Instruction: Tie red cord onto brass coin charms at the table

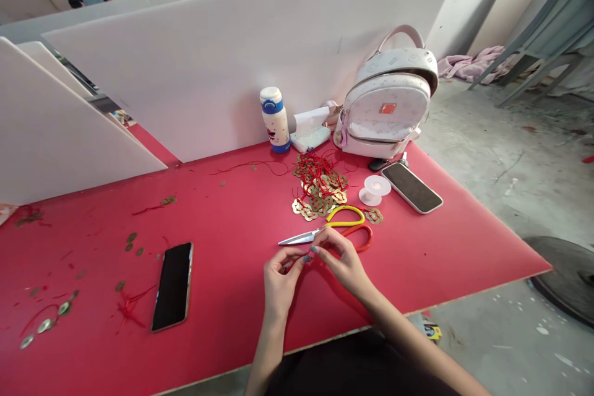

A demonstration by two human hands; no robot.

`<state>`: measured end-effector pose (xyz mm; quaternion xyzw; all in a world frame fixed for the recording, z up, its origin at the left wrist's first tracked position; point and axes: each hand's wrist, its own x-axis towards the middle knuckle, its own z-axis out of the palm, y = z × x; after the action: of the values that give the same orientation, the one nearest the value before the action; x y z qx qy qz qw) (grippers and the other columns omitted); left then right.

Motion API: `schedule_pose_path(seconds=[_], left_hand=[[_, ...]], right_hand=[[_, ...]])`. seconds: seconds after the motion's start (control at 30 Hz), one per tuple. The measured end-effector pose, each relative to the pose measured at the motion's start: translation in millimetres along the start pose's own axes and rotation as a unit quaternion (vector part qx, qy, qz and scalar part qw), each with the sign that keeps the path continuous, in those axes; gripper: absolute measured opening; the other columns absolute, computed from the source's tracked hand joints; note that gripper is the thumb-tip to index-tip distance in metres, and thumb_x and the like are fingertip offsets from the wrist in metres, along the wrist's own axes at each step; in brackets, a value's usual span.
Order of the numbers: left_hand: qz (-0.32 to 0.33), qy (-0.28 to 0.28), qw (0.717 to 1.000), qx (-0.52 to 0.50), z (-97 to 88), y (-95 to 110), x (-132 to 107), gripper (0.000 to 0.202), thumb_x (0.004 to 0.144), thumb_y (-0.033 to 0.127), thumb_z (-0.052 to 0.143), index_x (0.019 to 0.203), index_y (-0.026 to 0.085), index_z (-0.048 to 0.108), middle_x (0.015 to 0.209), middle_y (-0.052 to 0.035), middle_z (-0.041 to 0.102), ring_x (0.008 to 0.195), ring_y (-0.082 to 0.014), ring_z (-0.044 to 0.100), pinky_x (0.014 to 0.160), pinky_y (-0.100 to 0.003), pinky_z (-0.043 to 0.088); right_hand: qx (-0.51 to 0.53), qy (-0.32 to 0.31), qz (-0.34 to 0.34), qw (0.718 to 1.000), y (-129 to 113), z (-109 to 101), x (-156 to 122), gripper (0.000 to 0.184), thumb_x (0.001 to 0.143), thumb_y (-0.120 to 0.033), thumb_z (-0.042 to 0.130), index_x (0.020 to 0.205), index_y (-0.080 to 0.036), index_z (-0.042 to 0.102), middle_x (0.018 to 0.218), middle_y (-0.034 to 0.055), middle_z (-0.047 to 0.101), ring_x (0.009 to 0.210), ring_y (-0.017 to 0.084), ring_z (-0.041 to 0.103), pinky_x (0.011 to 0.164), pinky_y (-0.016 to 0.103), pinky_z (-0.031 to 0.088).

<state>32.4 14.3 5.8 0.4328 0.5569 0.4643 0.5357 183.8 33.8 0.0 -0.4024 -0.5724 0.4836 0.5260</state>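
My left hand [281, 275] and my right hand [341, 260] meet over the red tabletop, thumbs and forefingers pinched. A short bit of thin red cord [307, 253] shows between the fingertips; the rest is hidden by my fingers. Just beyond my hands lie scissors [301, 238] with one yellow and one red handle, blades pointing left and my right hand partly over them. Past the scissors is a heap of brass-coloured coins [320, 189] strung with red cord. One small coin cluster [374, 216] lies apart, to the right of the yellow handle.
A white spool [374, 190] stands near a pale-cased phone [412, 188]. At the back are a bottle [275, 120], a tissue pack [310, 136] and a white backpack [387, 105] against the partition [208, 68]. A dark phone [172, 286] and loose coins [45, 325] lie left.
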Motion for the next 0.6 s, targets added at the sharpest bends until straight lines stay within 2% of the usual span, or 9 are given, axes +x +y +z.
schedule_pose_path(seconds=[0.13, 0.43, 0.5, 0.6], left_hand=[[0.012, -0.006, 1.0, 0.023, 0.0, -3.5, 2.3, 0.014, 0.076, 0.03, 0.074, 0.081, 0.017, 0.074, 0.081, -0.0055, 0.076, 0.078, -0.0196, 0.07, 0.073, -0.025, 0.054], [0.023, -0.028, 0.995, 0.094, 4.2, -1.1, 0.7, 0.011, 0.079, 0.027, 0.069, 0.08, 0.017, 0.074, 0.079, -0.0057, 0.075, 0.075, -0.0214, 0.069, 0.072, -0.029, 0.055], [0.043, -0.026, 0.989, 0.137, 3.2, -0.2, -0.7, 0.01, 0.081, 0.026, 0.067, 0.08, 0.019, 0.074, 0.078, -0.0052, 0.074, 0.073, -0.0213, 0.067, 0.07, -0.03, 0.055], [0.097, -0.034, 0.977, 0.19, -0.1, -1.6, -2.2, 0.011, 0.083, 0.023, 0.064, 0.082, 0.021, 0.075, 0.084, -0.006, 0.074, 0.079, -0.0223, 0.066, 0.076, -0.032, 0.054]], right_hand=[[0.011, 0.003, -0.014, 1.0, -1.0, -1.6, 0.3, 0.019, 0.094, -0.033, 0.06, 0.079, -0.02, 0.06, 0.077, 0.002, 0.057, 0.073, 0.018, 0.053, 0.068, 0.03, 0.042], [0.094, 0.051, 0.071, 0.992, 5.8, 1.3, -3.7, 0.023, 0.088, -0.041, 0.065, 0.078, -0.021, 0.059, 0.077, 0.0017, 0.056, 0.073, 0.018, 0.053, 0.067, 0.029, 0.046], [0.11, 0.066, 0.096, 0.987, 8.9, 1.5, -3.6, 0.025, 0.086, -0.044, 0.066, 0.08, -0.022, 0.058, 0.078, 0.0015, 0.055, 0.073, 0.018, 0.054, 0.067, 0.029, 0.047], [0.121, 0.062, 0.11, 0.985, 14.6, 2.8, -3.5, 0.029, 0.085, -0.049, 0.066, 0.082, -0.022, 0.057, 0.076, 0.0009, 0.055, 0.071, 0.017, 0.053, 0.066, 0.028, 0.047]])
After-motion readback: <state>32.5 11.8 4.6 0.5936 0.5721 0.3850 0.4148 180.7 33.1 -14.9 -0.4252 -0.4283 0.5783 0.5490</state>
